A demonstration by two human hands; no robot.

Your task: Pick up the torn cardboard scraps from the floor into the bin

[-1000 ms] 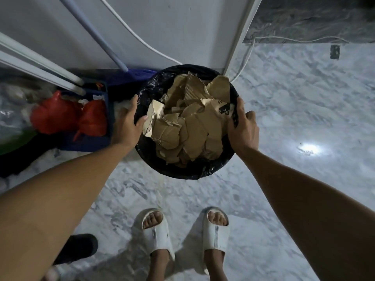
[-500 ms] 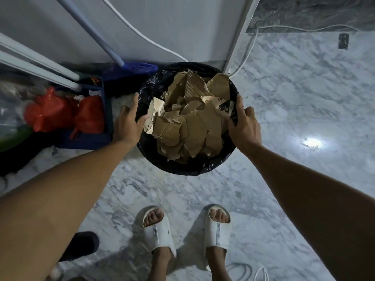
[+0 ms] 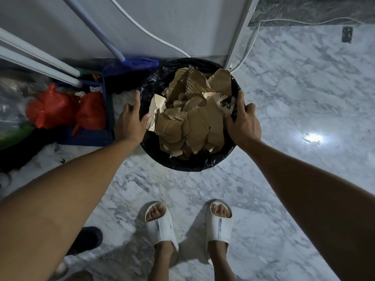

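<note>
Both hands (image 3: 129,122) grip bin (image 3: 194,163), label perhaps "81"

Partial digits, seemingly "81", on one cardboard scrap (image 3: 220,96).

one head-worn wide view, looking steeply down — bin (image 3: 188,163) near, floor (image 3: 294,98) below

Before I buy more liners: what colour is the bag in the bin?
Black bag, glossy, seen in the head view.
</note>
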